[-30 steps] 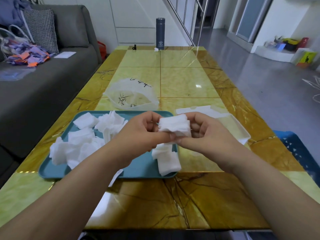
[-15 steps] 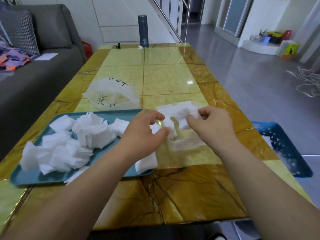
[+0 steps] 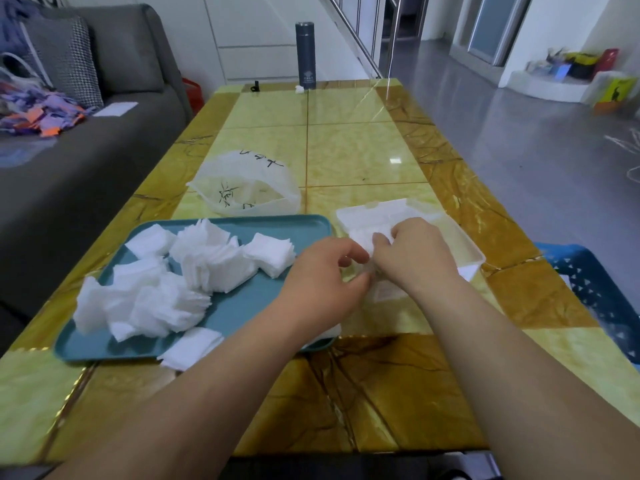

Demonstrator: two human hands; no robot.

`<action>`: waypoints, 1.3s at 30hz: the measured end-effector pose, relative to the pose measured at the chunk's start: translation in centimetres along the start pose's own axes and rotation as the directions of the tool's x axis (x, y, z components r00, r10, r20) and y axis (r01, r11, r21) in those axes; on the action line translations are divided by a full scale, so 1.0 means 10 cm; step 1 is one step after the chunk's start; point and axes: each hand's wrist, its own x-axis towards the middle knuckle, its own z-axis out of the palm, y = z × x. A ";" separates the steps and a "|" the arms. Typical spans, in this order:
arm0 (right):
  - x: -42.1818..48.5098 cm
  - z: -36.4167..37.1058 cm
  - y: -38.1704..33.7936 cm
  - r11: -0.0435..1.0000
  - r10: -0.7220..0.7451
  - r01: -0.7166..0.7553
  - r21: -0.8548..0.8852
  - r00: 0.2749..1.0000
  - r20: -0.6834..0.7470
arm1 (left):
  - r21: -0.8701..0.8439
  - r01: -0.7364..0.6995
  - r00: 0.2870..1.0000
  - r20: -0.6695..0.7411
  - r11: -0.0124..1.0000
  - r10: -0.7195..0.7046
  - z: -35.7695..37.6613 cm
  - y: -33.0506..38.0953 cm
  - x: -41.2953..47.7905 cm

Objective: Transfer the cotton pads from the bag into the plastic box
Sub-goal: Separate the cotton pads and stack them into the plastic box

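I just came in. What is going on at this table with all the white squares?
A person is packing white square cotton pads into a white translucent plastic box on the yellow marble-look table. The right hand has its grip on a few pads inside the box; the left hand is curled beside it. Many pads lie heaped on the teal rectangular tray, with the clear plastic bag behind it.

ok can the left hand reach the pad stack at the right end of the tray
Probably yes. The left hand is right beside that pad stack, which lies uncovered on the tray with nothing between them; a short move left should do.
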 end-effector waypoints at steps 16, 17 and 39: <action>-0.35 -0.22 -0.19 0.984 -0.177 0.176 0.031 0.982 0.064 | 0.241 0.012 0.985 0.165 0.971 -0.053 -0.71 -0.31 -0.33; -0.41 -0.23 -0.24 0.975 -0.216 0.213 0.057 0.975 0.048 | 0.238 0.001 0.983 0.177 0.971 -0.044 -0.70 -0.32 -0.33; -0.67 0.07 -0.33 0.985 -0.167 0.161 0.055 0.856 0.489 | 0.474 -0.146 0.910 0.409 0.868 -0.069 -0.48 -0.33 -0.47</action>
